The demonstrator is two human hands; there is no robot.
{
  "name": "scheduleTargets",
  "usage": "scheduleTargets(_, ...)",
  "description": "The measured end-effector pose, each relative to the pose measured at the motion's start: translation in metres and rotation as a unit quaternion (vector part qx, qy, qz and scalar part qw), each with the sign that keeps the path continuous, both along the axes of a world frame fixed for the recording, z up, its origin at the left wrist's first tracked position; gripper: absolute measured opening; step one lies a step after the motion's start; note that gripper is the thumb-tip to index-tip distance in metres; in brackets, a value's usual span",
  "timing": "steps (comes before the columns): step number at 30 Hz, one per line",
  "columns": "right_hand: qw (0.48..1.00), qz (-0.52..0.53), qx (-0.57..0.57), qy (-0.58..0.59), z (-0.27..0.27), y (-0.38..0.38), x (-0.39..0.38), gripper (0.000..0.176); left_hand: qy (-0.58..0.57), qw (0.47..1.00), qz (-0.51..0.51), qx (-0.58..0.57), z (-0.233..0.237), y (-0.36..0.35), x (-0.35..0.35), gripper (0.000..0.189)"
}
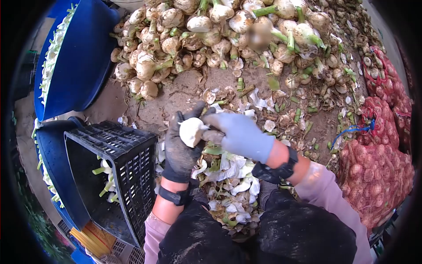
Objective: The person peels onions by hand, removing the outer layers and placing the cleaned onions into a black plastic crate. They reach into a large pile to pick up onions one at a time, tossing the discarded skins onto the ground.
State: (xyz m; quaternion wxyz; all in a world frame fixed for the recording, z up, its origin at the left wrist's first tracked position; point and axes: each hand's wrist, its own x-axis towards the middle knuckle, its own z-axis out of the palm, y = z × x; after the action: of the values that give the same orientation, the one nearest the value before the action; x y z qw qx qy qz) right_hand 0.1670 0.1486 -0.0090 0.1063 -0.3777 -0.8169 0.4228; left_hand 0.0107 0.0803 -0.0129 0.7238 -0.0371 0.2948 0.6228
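Note:
A peeled-looking white garlic bulb (191, 132) rests in my left hand (181, 152), which wears a dark, soiled glove with its fingers curled round the bulb. My right hand (241, 134), in a blue-grey glove with dirty fingertips, closes on the bulb's right side. What exactly its fingertips pinch there is partly hidden. Below both hands, loose garlic skins (235, 171) and leaf scraps lie heaped between my legs. Ahead of the hands is a big pile of soil-stained garlic bulbs (200, 24), several with cut green stems.
At my left, a black plastic crate (134, 176) lies on its side with a few trimmed bulbs (107, 174) inside. Blue tubs (90, 53) holding white stemmed bulbs stand beyond it. Red mesh sacks (373, 176) of bulbs line the right side. Trimmings litter the dirt floor (184, 92).

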Motion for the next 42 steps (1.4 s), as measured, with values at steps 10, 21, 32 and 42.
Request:
scheduleTargets(10, 0.978, 0.105, 0.089, -0.157, 0.002, 0.001, 0.018, 0.024, -0.081, 0.986, 0.145, -0.026, -0.012, -0.006, -0.034, 0.034)
scheduleTargets(21, 0.921, -0.062, 0.230, -0.307, -0.044, 0.110, -0.022, 0.032, 0.373, 0.912, 0.064, 0.155, 0.086, 0.056, -0.079, 0.043)
scheduleTargets(32, 0.846, -0.162, -0.468, 0.195, 0.030, 0.023, 0.029, 0.026, 0.428, 0.881, -0.173, 0.102, -0.023, 0.001, 0.001, 0.075)
scheduleTargets(42, 0.886, -0.190, -0.419, 0.064, 0.009, -0.012, 0.028, 0.029, 0.510, 0.833, -0.206, 0.060, -0.010, -0.028, 0.015, 0.066)
